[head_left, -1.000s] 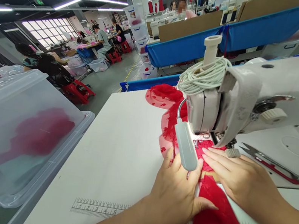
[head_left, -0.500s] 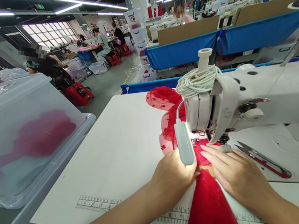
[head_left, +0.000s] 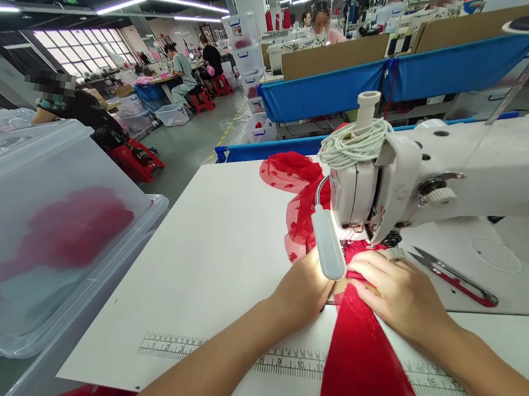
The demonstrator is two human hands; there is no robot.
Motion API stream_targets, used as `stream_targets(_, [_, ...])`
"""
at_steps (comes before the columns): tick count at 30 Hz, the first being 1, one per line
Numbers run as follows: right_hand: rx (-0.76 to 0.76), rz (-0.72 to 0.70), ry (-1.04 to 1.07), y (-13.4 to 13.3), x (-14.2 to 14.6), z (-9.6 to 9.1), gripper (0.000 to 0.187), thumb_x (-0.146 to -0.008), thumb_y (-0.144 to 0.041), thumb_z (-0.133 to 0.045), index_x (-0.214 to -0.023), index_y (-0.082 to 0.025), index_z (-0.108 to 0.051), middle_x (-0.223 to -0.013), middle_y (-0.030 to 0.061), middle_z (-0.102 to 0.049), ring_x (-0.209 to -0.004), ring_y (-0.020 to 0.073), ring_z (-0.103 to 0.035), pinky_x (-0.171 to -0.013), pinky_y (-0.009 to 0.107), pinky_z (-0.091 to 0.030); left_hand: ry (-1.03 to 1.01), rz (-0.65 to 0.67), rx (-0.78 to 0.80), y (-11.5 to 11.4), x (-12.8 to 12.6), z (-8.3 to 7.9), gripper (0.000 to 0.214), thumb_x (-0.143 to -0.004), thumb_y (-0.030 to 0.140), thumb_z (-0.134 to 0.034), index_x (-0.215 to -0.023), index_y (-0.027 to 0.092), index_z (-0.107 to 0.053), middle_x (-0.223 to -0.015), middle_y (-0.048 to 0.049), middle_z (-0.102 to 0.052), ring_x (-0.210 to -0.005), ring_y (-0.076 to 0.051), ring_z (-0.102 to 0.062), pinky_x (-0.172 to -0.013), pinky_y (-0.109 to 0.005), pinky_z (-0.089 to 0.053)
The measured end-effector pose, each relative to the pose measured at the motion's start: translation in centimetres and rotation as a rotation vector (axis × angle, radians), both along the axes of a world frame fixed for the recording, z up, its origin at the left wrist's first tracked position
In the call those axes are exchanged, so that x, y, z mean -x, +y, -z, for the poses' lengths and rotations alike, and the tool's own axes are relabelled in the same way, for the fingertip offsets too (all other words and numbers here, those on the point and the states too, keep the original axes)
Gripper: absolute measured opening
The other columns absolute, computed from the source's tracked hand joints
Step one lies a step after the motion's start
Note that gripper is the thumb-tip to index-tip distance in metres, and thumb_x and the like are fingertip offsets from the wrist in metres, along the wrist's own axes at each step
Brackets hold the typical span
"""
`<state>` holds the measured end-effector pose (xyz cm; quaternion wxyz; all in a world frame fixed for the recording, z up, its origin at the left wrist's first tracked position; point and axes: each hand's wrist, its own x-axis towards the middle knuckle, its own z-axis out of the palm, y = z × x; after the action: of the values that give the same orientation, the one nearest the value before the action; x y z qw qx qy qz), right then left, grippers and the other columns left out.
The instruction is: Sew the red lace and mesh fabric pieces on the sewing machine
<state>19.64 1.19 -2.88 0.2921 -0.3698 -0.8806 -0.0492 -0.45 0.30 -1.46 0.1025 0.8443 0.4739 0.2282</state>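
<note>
Red sheer fabric [head_left: 367, 371] runs from the table's front edge up under the head of a white sewing machine [head_left: 353, 196]. Its flower-dotted far part [head_left: 294, 172] lies bunched behind the needle area. My left hand [head_left: 301, 295] is closed at the fabric's left edge, its fingertips partly hidden behind the grey lamp [head_left: 329, 242]. Just right of the presser foot, my right hand [head_left: 400, 295] lies on the fabric with fingers stretched forward and the thumb apart. A small tan patch [head_left: 340, 288] shows between the hands.
Red-handled thread snips [head_left: 458, 279] lie right of the machine head. A printed ruler [head_left: 288, 362] crosses the white table [head_left: 172, 264]. A translucent bin [head_left: 32, 254] stands at the left. Blue cloth troughs [head_left: 322, 96] and co-workers sit beyond.
Both hands have shifted slightly left and away from me, nearer the presser foot. The fabric between them has moved a little the same way, and the view has tilted slightly.
</note>
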Motion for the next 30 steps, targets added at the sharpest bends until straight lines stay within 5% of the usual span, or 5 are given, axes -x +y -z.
stream_targets(7, [-0.011, 0.031, 0.066, 0.1, 0.6, 0.4, 0.024, -0.100, -0.018, -0.047, -0.089, -0.019, -0.068, -0.087, 0.0021, -0.073, -0.069, 0.0145, -0.061, -0.065, 0.027, -0.043, -0.231, 0.133, -0.008, 0.7, -0.3, 0.9, 0.014, -0.090, 0.010, -0.048, -0.094, 0.018, -0.058, -0.094, -0.0054, -0.065, -0.087, -0.019, -0.060, -0.078, -0.032, -0.053])
stream_targets(14, [-0.181, 0.034, 0.019, -0.2, 0.2, -0.1, 0.030, -0.099, -0.012, -0.043, -0.088, -0.018, -0.070, -0.088, 0.0059, -0.075, -0.069, 0.0168, -0.061, -0.064, 0.032, -0.042, -0.055, 0.041, -0.046, 0.8, -0.5, 1.2, 0.029, -0.095, 0.013, -0.048, -0.067, 0.018, -0.054, -0.069, 0.0003, -0.054, -0.064, -0.012, -0.049, -0.057, -0.024, -0.040])
stream_targets(19, [-0.162, 0.021, -0.016, -0.3, -0.3, 0.0, 0.026, -0.092, -0.005, -0.047, -0.087, -0.018, -0.068, -0.085, 0.0050, -0.073, -0.070, 0.0184, -0.059, -0.065, 0.033, -0.039, 0.261, 0.086, -0.263, -0.4, -0.3, 1.2, 0.031, -0.094, 0.004, -0.040, -0.083, 0.017, -0.065, -0.068, -0.0008, -0.057, -0.057, -0.013, -0.049, -0.047, -0.024, -0.033])
stream_targets(24, [-0.121, 0.022, -0.004, -0.2, -0.4, 0.3, 0.026, -0.092, -0.005, -0.047, -0.082, -0.018, -0.066, -0.084, 0.0054, -0.071, -0.072, 0.0189, -0.058, -0.068, 0.033, -0.039, 0.273, 0.114, -0.253, -2.3, -0.5, 0.6, 0.048, -0.106, 0.042, -0.033, -0.120, 0.008, -0.064, -0.097, -0.0137, -0.068, -0.080, -0.022, -0.065, -0.060, -0.031, -0.056])
stream_targets(30, [-0.100, 0.028, 0.011, -0.4, -0.4, 0.3, 0.027, -0.091, -0.003, -0.046, -0.077, -0.019, -0.062, -0.083, 0.0048, -0.070, -0.070, 0.0179, -0.056, -0.067, 0.033, -0.038, 0.184, 0.117, -0.287, -3.2, -0.9, 0.2, 0.078, -0.101, 0.066, -0.021, -0.123, 0.004, -0.064, -0.102, -0.0162, -0.070, -0.079, -0.024, -0.067, -0.064, -0.034, -0.060])
